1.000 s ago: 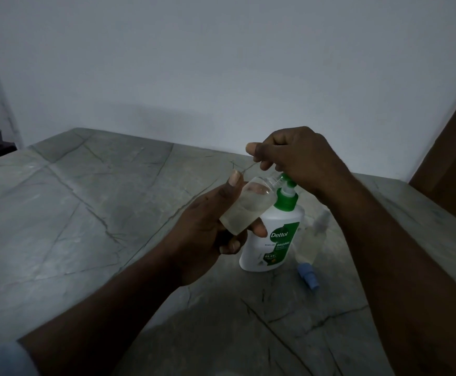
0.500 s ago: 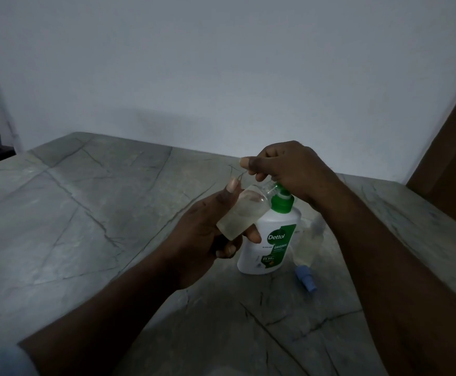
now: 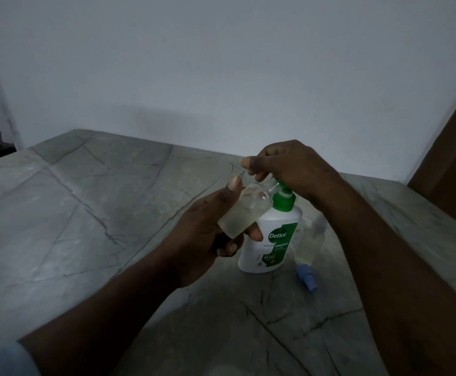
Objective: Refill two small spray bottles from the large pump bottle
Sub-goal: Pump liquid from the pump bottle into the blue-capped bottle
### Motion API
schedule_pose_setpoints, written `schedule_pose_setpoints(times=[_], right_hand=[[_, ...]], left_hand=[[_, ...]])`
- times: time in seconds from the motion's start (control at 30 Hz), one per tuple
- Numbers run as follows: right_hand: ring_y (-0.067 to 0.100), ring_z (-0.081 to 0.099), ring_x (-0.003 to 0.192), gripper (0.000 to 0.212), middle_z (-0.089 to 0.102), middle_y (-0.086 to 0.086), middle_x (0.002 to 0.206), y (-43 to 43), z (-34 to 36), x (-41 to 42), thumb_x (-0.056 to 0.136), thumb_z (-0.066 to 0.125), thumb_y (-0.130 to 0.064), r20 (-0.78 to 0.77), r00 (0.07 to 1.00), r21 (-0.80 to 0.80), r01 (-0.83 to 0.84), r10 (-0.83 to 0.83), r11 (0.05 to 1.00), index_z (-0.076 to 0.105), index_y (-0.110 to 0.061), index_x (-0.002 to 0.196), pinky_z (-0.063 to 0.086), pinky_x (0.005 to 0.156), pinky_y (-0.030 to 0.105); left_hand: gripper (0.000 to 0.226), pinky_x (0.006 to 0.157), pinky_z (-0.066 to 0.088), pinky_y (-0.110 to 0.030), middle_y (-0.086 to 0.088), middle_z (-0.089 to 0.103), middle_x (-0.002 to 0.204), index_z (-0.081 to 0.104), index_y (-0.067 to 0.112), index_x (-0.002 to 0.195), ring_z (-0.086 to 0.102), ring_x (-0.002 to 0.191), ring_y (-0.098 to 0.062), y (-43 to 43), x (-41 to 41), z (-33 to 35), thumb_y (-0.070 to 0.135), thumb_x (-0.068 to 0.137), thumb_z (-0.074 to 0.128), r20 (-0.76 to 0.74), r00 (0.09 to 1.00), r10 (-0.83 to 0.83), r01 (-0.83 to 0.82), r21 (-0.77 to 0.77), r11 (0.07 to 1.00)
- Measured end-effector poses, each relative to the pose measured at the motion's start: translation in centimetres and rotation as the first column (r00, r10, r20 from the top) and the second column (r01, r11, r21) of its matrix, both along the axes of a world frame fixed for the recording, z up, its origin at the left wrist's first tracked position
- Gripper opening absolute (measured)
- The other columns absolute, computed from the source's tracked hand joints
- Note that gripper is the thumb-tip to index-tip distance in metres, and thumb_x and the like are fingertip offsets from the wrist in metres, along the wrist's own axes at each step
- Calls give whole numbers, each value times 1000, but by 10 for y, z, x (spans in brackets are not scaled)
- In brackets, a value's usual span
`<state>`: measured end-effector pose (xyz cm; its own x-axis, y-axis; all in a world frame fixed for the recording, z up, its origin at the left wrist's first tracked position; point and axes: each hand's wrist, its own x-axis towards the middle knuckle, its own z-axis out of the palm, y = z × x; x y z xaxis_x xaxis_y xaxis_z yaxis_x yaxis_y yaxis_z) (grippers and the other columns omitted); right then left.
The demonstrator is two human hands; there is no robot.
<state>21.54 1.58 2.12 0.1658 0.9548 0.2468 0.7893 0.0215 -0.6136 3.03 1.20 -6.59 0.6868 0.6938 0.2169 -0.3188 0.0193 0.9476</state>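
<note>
Spray bottle, clear cylinder, tilts toward green-collared white pump bottle.

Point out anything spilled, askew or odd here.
No spill shows. Only the blue cap lies on its side on the counter, right of the pump bottle. The small bottle in the left hand is tilted, fitting the refill.

wall: plain white | countertop: grey veined stone | light: dim

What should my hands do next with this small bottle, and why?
Probably press the pump down: the right hand grips the head of the large pump bottle, the left hand holds the small spray bottle tilted, mouth at the nozzle, and it looks partly filled.
</note>
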Motion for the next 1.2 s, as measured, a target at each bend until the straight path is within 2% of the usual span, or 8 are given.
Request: schedule_pose_setpoints(times=[0.23,0.43,0.53,0.7,0.87,1.07,1.13,1.2], right_hand=[[10,66,81,39,76,-6,88,1,-2,0,87,69,-57,-3,1000,6,18,-18,1000,77,-18,92,45,67,28],[2,64,64,38,73,-8,75,-6,5,4,83,73,-60,44,997,253,51,-64,966,73,-22,80,43,56,19],[1,64,65,35,74,-10,77,-3,3,1,83,74,-58,19,999,156,39,-42,987,74,-23,82,42,52,16],[14,66,85,41,75,-3,91,3,0,1,84,73,-57,31,999,-32,19,-18,999,76,-17,91,47,67,28],[11,66,81,43,76,-3,89,1,-1,1,84,73,-57,2,1000,8,29,-29,1000,77,-16,92,45,64,27],[3,62,62,37,72,-9,73,-5,4,2,83,75,-58,50,994,284,82,-100,955,72,-22,75,44,56,19],[3,62,61,36,71,-9,72,-6,5,0,83,75,-57,74,993,295,72,-97,953,71,-23,74,42,55,17],[2,63,64,35,73,-8,75,-5,5,-1,84,74,-57,34,997,219,58,-67,974,74,-22,78,41,55,18]], left_hand=[[68,47,31,-25,-14,67,80,62,12,130,44,51,-14,1,0,0,63,89,45,-29,1000,8,-7,6,1000],[61,48,33,-25,-15,68,82,68,22,123,44,52,-15,-1,0,3,65,84,50,40,999,-35,35,6,999],[59,48,33,-25,-15,69,83,71,26,119,44,53,-15,-1,0,2,67,82,52,27,999,-32,32,3,999],[66,50,31,-28,-15,68,82,64,14,128,42,55,-17,1,-1,0,64,89,48,-24,999,23,-22,15,1000],[67,49,32,-27,-17,68,83,67,18,125,44,53,-16,1,0,-1,68,82,53,-4,1000,-1,1,-1,1000],[53,51,31,-28,-15,70,84,73,32,116,45,53,-14,0,-2,0,68,83,52,41,998,-44,43,6,999],[54,51,30,-29,-16,69,84,73,32,116,45,52,-14,1,-1,1,68,82,53,40,998,-44,44,2,999],[58,51,29,-29,-17,69,84,71,26,120,45,53,-15,1,0,0,67,83,53,40,999,-29,29,2,1000]])
